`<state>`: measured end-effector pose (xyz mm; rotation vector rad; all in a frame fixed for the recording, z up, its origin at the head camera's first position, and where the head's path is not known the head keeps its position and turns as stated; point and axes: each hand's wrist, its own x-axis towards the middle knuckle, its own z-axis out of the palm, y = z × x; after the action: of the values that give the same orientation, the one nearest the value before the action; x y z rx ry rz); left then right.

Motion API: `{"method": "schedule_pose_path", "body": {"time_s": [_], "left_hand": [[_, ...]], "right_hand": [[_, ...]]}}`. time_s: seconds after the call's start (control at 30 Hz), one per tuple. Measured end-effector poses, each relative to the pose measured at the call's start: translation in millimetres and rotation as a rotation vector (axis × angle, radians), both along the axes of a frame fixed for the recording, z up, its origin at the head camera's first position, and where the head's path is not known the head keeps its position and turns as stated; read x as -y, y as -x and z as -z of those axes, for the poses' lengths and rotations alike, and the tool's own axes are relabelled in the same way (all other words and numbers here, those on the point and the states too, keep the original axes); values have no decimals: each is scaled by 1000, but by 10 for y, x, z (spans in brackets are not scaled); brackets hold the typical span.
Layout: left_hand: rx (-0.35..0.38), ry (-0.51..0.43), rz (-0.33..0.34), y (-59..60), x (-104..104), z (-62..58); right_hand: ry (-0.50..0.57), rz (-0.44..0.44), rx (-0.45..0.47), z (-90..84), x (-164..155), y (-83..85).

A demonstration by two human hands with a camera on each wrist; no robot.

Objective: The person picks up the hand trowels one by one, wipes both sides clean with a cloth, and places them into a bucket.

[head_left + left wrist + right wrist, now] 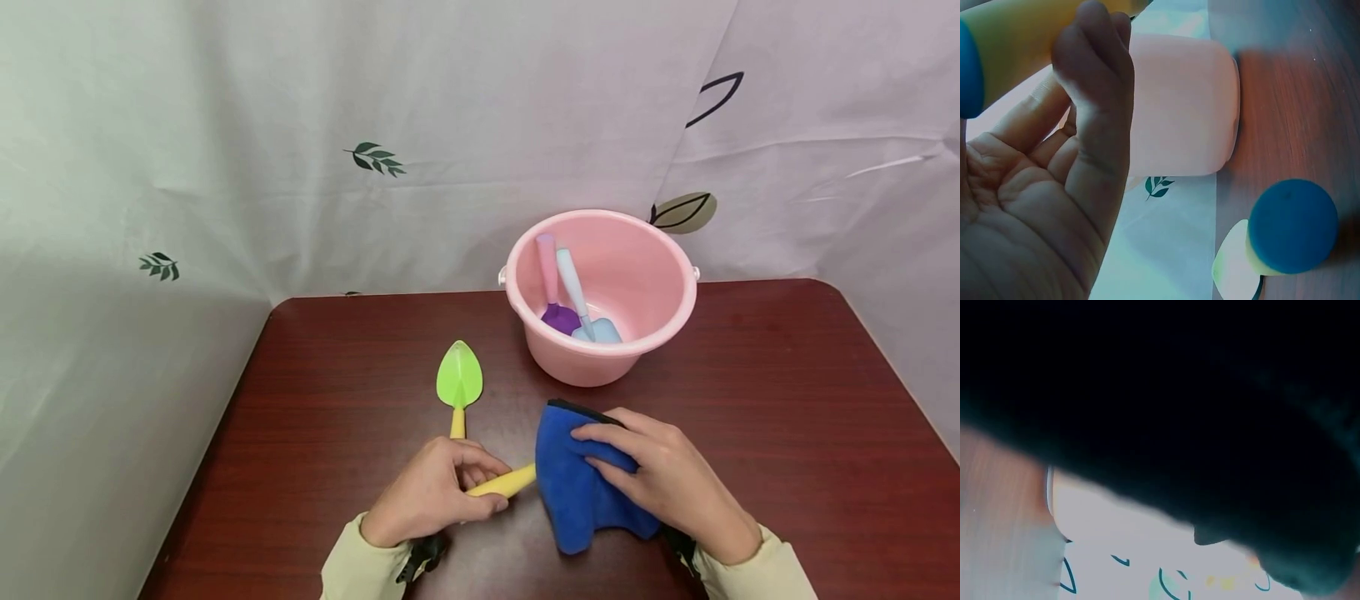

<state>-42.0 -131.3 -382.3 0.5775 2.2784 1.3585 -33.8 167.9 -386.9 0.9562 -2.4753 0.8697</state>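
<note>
My left hand [431,493] pinches the yellow handle [516,481] of a tool between thumb and fingers. In the left wrist view this handle [1016,44] has a blue end. The tool's other end is hidden under a blue cloth [562,492] with a black edge. My right hand [667,467] grips the cloth from the right, with fingers curled over it around the tool. Dark cloth [1147,425] fills most of the right wrist view. Just beyond my left hand, a green trowel [459,377] with a yellow handle lies on the table.
A pink bucket [592,367] stands at the back of the brown table [337,375]. Inside it lean a purple scoop [560,318] with a pink handle and a light blue shovel [603,331]. White cloth with leaf prints [375,158] hangs behind the table and along both sides.
</note>
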Motion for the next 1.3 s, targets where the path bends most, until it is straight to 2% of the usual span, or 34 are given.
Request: {"method": "schedule_pose_path", "body": {"time_s": [0.23,0.73,1.3], "left_hand": [[-13,-23,8,-8,22,-26],[-27,-18,14,15,109,-48],[-42,22,-52,42,235,-89]], "right_hand": [[-56,27,-2,-1,1,-8],[-59,64,-6,-11,-47,3],[-79,172,13,-22,-102,19]]}}
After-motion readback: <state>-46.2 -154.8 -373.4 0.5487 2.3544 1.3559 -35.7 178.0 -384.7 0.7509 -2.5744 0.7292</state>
